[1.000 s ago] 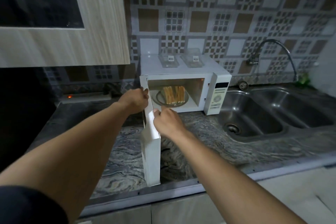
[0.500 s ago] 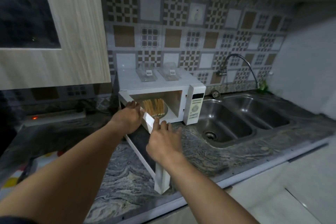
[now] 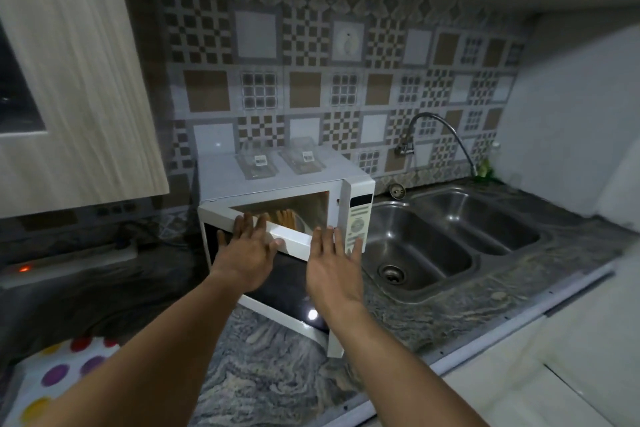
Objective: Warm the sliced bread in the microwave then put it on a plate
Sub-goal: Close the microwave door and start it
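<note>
Two flat palms at door (image 3: 292,236): L hand (image 3: 247,253) at 9 o'clock of R hand (image 3: 334,267), fingers straight, spread wide, holding nothing, prob. to push it shut. Bread (image 3: 285,218) sits inside microwave (image 3: 277,182), 12 o'clock of L hand.

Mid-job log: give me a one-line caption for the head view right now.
Left hand and right hand, both open, at the half-shut microwave door; sliced bread inside; sink to the right.
</note>
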